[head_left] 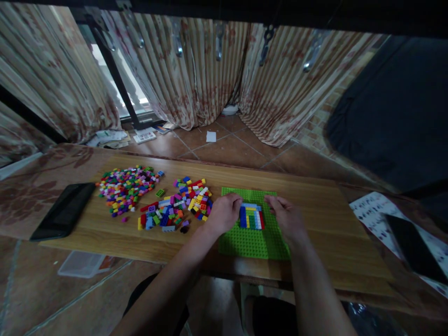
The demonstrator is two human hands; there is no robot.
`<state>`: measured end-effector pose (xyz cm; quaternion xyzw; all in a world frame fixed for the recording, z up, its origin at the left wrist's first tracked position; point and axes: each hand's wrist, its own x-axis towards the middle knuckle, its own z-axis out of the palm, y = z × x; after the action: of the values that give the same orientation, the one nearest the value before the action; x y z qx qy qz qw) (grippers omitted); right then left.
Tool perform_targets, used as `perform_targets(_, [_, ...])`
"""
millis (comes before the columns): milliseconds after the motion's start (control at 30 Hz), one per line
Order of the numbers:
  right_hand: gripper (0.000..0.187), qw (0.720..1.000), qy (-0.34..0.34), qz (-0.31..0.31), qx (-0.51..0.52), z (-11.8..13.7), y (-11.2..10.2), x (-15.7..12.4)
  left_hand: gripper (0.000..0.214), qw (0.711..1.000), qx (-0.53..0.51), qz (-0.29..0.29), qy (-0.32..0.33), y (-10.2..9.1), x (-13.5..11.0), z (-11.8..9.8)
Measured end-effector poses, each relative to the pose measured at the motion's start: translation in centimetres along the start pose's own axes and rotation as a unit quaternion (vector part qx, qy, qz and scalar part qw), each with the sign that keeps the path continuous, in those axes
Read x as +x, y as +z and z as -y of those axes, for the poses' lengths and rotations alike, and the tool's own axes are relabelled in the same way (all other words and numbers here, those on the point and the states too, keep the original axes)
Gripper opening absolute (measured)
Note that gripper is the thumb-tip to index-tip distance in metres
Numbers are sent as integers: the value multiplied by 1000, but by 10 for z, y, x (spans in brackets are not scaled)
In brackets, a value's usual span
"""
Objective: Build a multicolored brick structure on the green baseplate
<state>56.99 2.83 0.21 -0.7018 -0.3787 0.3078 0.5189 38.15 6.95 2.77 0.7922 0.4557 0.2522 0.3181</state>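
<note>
A green studded baseplate (249, 242) lies on a wooden board (325, 233). A small block of coloured bricks (251, 216) is built on it, striped blue, yellow, green, white and red. My left hand (224, 213) rests on the plate's left edge, its curled fingers pressed against the block's left side. My right hand (284, 216) lies on the plate at the block's right side, fingers curled toward it. What the fingertips pinch is hidden.
Two heaps of loose bricks, small ones (124, 187) at left and larger ones (178, 204) beside my left hand. A dark tablet (63, 211) lies at the far left, a phone (415, 247) on printed paper at right. Curtains and tiled floor lie beyond.
</note>
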Motion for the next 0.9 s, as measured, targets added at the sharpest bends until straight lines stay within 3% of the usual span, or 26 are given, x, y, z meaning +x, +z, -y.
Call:
perform_targets(300, [38, 998, -44, -17, -45, 0, 3, 2, 26, 999, -34, -27, 0, -8, -5, 5])
perform_targets(467, [31, 992, -84, -66, -69, 12, 9, -6, 26, 995, -68, -73, -2, -17, -10, 6])
perform_targets(567, [28, 985, -115, -115, -62, 21, 17, -12, 25, 989, -100, -105, -8, -30, -12, 9])
perform_targets(667, [26, 969, -192, -133, -82, 30, 28, -22, 24, 974, -143, -171, -30, -53, -13, 20])
perform_targets(800, [20, 943, -306, -29, -124, 41, 51, -46, 21, 926, -223, -295, -69, -88, -16, 43])
perform_targets(900, [20, 921, -358, 83, -128, 44, 76, -64, 21, 904, -250, -333, -95, -107, -22, 57])
